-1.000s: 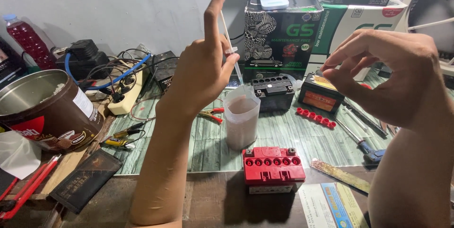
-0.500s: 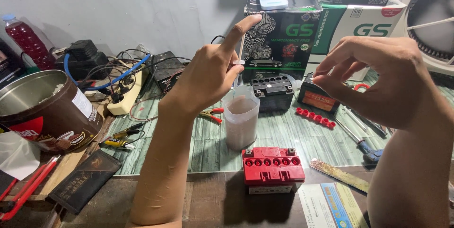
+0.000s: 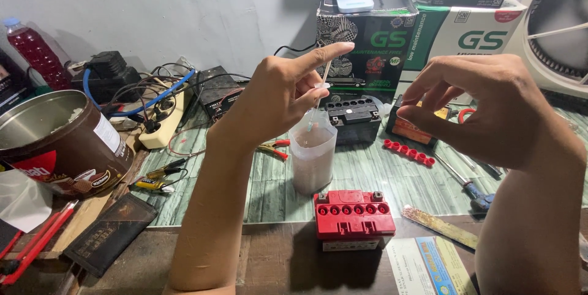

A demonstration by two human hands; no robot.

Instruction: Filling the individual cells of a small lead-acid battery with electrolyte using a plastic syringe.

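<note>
A translucent matt plastic cup [image 3: 312, 160], a glossy red plastic battery top [image 3: 354, 212] and a shiny metal tin [image 3: 58, 142] are seen on a worn wooden bench [image 3: 269, 264].

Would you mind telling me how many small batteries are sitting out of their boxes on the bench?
3: a red-topped battery at the near edge, a black battery behind the plastic cup, and an orange-faced battery behind the right hand. Others may be hidden.
</note>
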